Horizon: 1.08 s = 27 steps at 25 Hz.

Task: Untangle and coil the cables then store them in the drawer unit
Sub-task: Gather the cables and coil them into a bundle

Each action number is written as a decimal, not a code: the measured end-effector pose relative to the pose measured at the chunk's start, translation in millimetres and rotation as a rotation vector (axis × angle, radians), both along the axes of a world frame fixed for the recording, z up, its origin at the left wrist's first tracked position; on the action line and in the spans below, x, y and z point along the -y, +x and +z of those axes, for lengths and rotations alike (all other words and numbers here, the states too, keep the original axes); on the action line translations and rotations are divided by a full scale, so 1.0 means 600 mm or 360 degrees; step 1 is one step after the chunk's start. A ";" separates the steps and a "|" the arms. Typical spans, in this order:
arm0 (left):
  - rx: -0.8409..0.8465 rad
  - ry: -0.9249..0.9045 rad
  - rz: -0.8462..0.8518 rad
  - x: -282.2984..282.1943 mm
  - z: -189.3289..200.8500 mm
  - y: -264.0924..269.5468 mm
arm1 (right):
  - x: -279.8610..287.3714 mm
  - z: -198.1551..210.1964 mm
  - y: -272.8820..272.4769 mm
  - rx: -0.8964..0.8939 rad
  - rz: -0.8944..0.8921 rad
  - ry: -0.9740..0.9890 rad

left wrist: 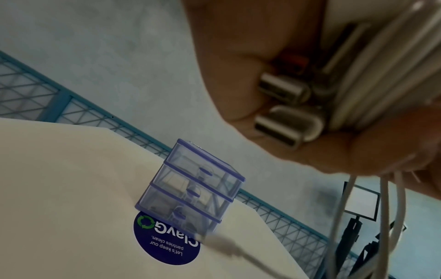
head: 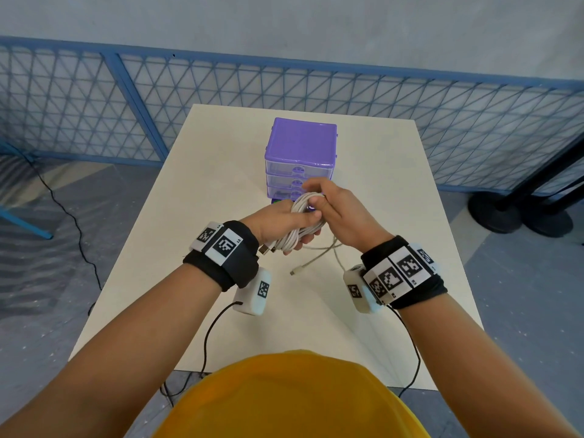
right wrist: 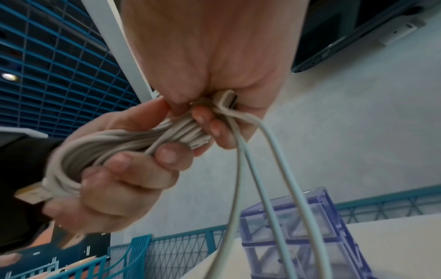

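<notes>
Both of your hands meet above the table [head: 196, 191], just in front of the purple drawer unit [head: 301, 143], which stands beyond your fingertips with all three drawers shut. Your left hand [head: 278, 221] is curled round the white cable coil [head: 301, 222], whose long axis runs from near your left wrist up and away toward the right hand. Your right hand [head: 336, 213] pinches the far end of the coil. Loose strands [head: 319, 256] hang below your right hand to the table, one small plug lying nearer you. Only the left wrist view shows two metal USB plugs [left wrist: 284, 111] tucked against your palm, pointing back toward the wrist, plus a round blue sticker [left wrist: 167, 243] before the unit. From the right wrist view, a bent strand seems clamped under your thumb, though it is hard to be sure.
</notes>
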State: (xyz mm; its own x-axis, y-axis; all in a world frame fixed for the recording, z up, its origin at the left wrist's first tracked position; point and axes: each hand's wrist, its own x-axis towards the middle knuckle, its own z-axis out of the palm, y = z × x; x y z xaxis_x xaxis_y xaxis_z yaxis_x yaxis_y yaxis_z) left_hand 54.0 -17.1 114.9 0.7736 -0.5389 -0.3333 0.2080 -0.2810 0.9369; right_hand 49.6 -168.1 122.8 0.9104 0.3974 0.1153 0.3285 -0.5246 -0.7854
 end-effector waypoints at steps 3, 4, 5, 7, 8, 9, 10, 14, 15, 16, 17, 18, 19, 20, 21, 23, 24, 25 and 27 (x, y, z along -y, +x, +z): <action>-0.0014 -0.0064 0.0044 -0.003 0.005 -0.001 | -0.004 -0.010 -0.005 0.0079 -0.0179 0.0284; -0.0025 -0.0087 0.0058 -0.004 0.006 -0.001 | -0.004 -0.013 -0.007 0.0138 -0.0253 0.0376; -0.0034 -0.0097 0.0074 -0.004 0.009 -0.001 | -0.003 -0.014 -0.009 0.0212 -0.0321 0.0445; -0.0027 -0.0094 0.0093 -0.002 0.014 -0.001 | -0.004 -0.013 -0.013 0.0348 -0.0405 0.0476; -0.0003 -0.0093 0.0094 0.000 0.017 -0.002 | -0.007 -0.012 -0.015 0.0377 -0.0435 0.0476; 0.0038 -0.0083 0.0094 0.003 0.020 -0.003 | -0.011 -0.012 -0.016 0.0376 -0.0474 0.0492; 0.0096 -0.0069 0.0100 0.006 0.020 -0.002 | -0.015 -0.013 -0.016 0.0349 -0.0515 0.0541; 0.0253 -0.0084 0.0206 0.011 0.016 -0.002 | -0.031 -0.006 -0.019 0.0099 -0.0489 0.0907; 0.0212 -0.0156 0.0271 0.012 0.019 -0.003 | -0.033 -0.005 -0.019 0.0074 -0.0450 0.0945; 0.0154 -0.0233 0.0337 0.013 0.020 -0.005 | -0.033 -0.004 -0.018 0.0071 -0.0425 0.0943; 0.0104 -0.0296 0.0386 0.015 0.023 -0.007 | -0.035 -0.002 -0.017 0.0087 -0.0428 0.0912; 0.0081 -0.0324 0.0417 0.016 0.024 -0.007 | -0.036 -0.002 -0.016 0.0122 -0.0456 0.0875; 0.0083 -0.0328 0.0435 0.017 0.026 -0.009 | -0.038 -0.001 -0.017 0.0170 -0.0517 0.0845; 0.0111 -0.0312 0.0438 0.019 0.028 -0.010 | -0.038 -0.004 -0.016 0.0232 -0.0614 0.0814; 0.0159 -0.0280 0.0438 0.021 0.029 -0.010 | -0.039 -0.006 -0.017 0.0305 -0.0738 0.0788; 0.0295 -0.0149 0.0442 0.025 0.030 -0.008 | -0.040 -0.007 -0.019 0.0384 -0.0936 0.0780; 0.0360 -0.0090 0.0457 0.027 0.031 -0.007 | -0.042 -0.005 -0.021 0.0350 -0.0990 0.0833; 0.0391 -0.0069 0.0493 0.030 0.030 -0.008 | -0.044 -0.003 -0.022 0.0270 -0.1028 0.0907; 0.0352 -0.0151 0.0612 0.038 0.028 -0.011 | -0.048 0.002 -0.021 0.0115 -0.1099 0.1039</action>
